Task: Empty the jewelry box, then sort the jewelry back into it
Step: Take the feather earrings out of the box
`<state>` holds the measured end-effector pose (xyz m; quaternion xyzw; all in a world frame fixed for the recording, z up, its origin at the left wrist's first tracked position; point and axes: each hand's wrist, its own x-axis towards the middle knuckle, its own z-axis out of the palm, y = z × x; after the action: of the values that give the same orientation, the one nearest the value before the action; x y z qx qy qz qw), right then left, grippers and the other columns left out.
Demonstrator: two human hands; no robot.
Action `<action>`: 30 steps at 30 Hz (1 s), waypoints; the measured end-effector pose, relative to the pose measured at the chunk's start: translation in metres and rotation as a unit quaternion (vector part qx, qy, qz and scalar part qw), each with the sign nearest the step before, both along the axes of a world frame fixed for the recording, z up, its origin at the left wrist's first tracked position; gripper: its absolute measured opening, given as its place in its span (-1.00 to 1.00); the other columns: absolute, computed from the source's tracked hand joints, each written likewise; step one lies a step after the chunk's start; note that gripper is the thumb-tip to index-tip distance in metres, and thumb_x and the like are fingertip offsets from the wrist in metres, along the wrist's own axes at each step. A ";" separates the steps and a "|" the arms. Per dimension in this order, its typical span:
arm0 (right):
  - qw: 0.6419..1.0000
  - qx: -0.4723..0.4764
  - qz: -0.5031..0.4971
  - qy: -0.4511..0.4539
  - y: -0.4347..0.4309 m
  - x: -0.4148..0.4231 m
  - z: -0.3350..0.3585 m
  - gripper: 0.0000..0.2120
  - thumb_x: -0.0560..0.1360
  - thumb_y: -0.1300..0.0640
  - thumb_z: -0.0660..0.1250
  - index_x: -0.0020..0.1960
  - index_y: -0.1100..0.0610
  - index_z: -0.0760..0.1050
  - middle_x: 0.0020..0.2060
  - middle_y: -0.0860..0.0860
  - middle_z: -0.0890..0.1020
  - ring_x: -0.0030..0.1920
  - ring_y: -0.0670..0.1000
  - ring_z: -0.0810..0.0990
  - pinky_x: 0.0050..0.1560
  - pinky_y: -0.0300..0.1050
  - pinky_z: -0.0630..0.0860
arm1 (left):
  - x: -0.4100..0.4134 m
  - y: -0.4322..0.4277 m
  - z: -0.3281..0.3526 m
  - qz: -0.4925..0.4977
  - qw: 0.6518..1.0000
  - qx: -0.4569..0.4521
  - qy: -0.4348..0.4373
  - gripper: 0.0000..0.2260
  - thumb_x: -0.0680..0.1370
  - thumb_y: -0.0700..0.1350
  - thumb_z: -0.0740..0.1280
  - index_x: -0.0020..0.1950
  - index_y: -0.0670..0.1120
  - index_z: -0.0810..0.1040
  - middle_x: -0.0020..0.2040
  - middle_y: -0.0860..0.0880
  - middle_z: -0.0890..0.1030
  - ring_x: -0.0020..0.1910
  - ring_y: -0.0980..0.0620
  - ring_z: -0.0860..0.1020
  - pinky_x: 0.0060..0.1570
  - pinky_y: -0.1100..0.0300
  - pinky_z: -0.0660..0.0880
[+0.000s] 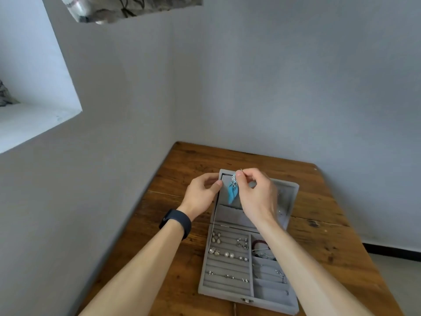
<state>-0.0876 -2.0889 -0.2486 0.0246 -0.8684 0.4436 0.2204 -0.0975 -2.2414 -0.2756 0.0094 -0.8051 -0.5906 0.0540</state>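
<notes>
The right hand pinches the top of a blue feather earring between thumb and forefinger, so it hangs before the raised lid. The left hand curls its fingers round the lid's left edge. The gray jewelry box lies open on the wooden table, with small earrings in its ridged rows and bracelets in its right compartments.

Grey velvety box, bright blue feather earring above it, brown woodgrain bench, black wristband.
</notes>
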 end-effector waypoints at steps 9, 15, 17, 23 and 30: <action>0.986 0.039 0.149 0.064 0.044 0.070 0.034 -0.91 0.59 -0.02 0.35 -0.05 -0.04 0.58 -0.18 -0.18 0.62 -0.21 -0.07 0.56 -0.30 -0.26 0.46 | 0.058 0.006 0.075 -0.022 0.999 0.036 0.020 -0.83 0.58 -0.02 0.36 0.13 0.03 0.68 0.09 0.12 0.67 0.13 0.13 0.59 0.15 0.17 0.50; 0.975 0.010 0.221 0.011 0.060 0.136 0.029 -0.93 0.59 -0.02 0.34 -0.01 -0.08 0.60 -0.16 -0.19 0.66 -0.23 -0.06 0.60 -0.25 -0.12 0.53 | 0.135 0.007 0.096 -0.222 0.971 0.007 -0.092 -0.80 0.64 -0.05 0.31 0.20 0.07 0.67 0.12 0.09 0.69 0.12 0.09 0.65 0.21 0.03 0.54; 0.971 0.002 0.240 -0.018 0.061 0.154 0.024 -0.93 0.59 -0.07 0.33 0.00 -0.14 0.59 -0.16 -0.20 0.66 -0.23 -0.03 0.61 -0.26 -0.02 0.56 | 0.157 0.009 0.089 -0.206 0.975 0.004 -0.078 -0.84 0.60 -0.08 0.38 0.15 0.00 0.70 0.08 0.02 0.71 0.08 0.03 0.67 0.19 -0.02 0.58; 0.952 -0.088 0.266 -0.125 0.054 0.207 0.004 -0.88 0.60 0.00 0.33 0.02 0.03 0.57 -0.15 -0.10 0.69 -0.19 -0.09 0.67 -0.24 -0.28 0.53 | 0.207 0.007 0.061 -0.177 0.979 0.039 -0.097 -0.86 0.59 -0.09 0.39 0.04 -0.13 0.67 0.00 -0.13 0.71 0.02 -0.07 0.69 0.16 0.00 0.57; 0.905 -0.209 0.285 -0.235 0.028 0.254 -0.016 -0.88 0.60 0.06 0.34 0.12 0.00 0.58 -0.13 0.00 0.73 -0.30 -0.20 0.57 -0.33 -0.34 0.44 | 0.230 -0.016 0.050 -0.149 0.980 -0.029 -0.129 -0.91 0.60 -0.11 0.39 0.03 -0.10 0.66 -0.07 -0.03 0.71 -0.06 0.04 0.69 0.07 0.09 0.61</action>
<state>0.1665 -2.0609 -0.2649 0.1199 -0.7383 0.6517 -0.1258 0.1320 -2.2571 -0.2252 -0.0366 -0.8146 -0.5620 -0.1386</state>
